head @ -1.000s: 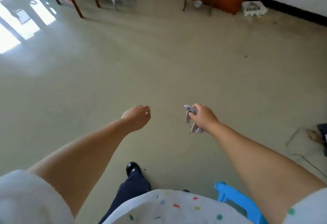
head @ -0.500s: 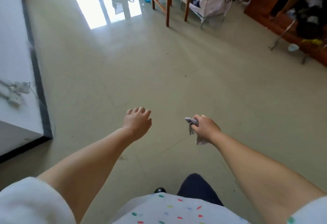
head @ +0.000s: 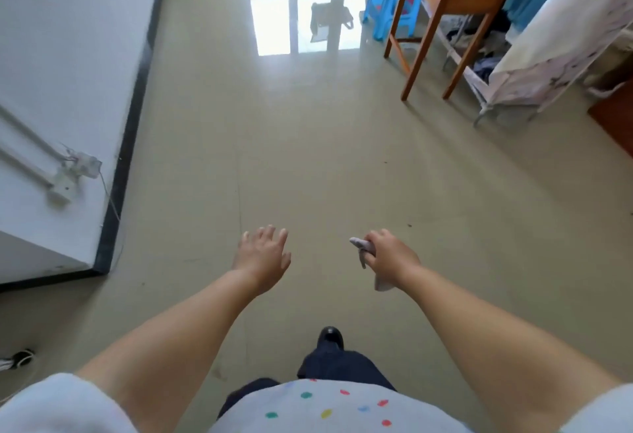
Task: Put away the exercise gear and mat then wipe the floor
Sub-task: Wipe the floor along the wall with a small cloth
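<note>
My right hand (head: 388, 256) grips a small crumpled grey cloth (head: 364, 248); one end pokes out past my thumb and another bit hangs below my fist. My left hand (head: 262, 256) is held out in front of me with its fingers spread and holds nothing. Both hands hover above the pale green floor (head: 325, 165). No exercise gear or mat is in view.
A white wall with a black skirting (head: 126, 138) and a loose socket and cable (head: 80, 165) runs along the left. A wooden table (head: 445, 11), a blue stool (head: 387, 4) and a draped rack (head: 561, 42) stand at the right. My shoe (head: 330, 336) is below.
My view has swung left, bringing the white wall and bright doorway into sight. My left hand has opened from a loose fist to spread fingers. The cloth stays in my right hand.
</note>
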### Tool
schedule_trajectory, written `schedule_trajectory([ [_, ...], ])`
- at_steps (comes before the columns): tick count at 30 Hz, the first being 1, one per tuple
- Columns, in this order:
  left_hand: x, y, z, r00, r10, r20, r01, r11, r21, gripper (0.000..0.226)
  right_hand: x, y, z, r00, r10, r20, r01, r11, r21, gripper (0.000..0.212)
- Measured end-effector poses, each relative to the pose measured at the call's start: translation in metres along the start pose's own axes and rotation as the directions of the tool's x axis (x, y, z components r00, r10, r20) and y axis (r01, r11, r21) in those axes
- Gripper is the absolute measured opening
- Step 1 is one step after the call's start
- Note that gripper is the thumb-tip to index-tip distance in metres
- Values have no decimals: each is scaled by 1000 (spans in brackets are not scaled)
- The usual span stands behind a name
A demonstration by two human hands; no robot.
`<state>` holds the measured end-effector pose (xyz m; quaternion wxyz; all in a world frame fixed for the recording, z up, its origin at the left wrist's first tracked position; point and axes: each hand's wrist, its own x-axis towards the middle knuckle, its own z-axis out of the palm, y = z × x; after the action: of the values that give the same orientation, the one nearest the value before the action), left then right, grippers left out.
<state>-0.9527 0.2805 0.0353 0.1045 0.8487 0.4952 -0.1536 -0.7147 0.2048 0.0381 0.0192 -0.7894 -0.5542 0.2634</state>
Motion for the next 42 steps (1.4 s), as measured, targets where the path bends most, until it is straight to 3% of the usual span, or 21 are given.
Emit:
schedule_trajectory([
  [8,123,-24,-43,991,-125,54,129,989,-67,53,154,-24,-64,991,-112,78,113,993,-18,21],
  [12,206,-51,-66,992,-128,10,129,989,-77,52,241,-44,-85,987,-143,75,145,989,-18,22],
  [20,356,-129,-137,985,-170,34,172,981,-92,55,408,-93,-158,992,-109,68,114,991,-68,22],
  [27,456,-211,-169,946,-319,60,325,934,-147,55,551,-165,-184,951,-198,238,220,973,-68,27],
  [31,508,-266,-174,872,-475,117,489,844,-218,52,645,-230,-201,874,-355,332,373,928,11,26],
  [34,537,-295,-181,774,-596,216,633,717,-291,53,711,-280,-218,822,-407,398,413,908,74,31],
  [39,572,-341,-206,676,-697,240,716,545,-436,53,802,-382,-226,725,-458,514,537,844,-5,28],
  [42,577,-377,-198,586,-759,286,775,421,-470,51,827,-451,-203,622,-482,617,620,785,-12,25],
])
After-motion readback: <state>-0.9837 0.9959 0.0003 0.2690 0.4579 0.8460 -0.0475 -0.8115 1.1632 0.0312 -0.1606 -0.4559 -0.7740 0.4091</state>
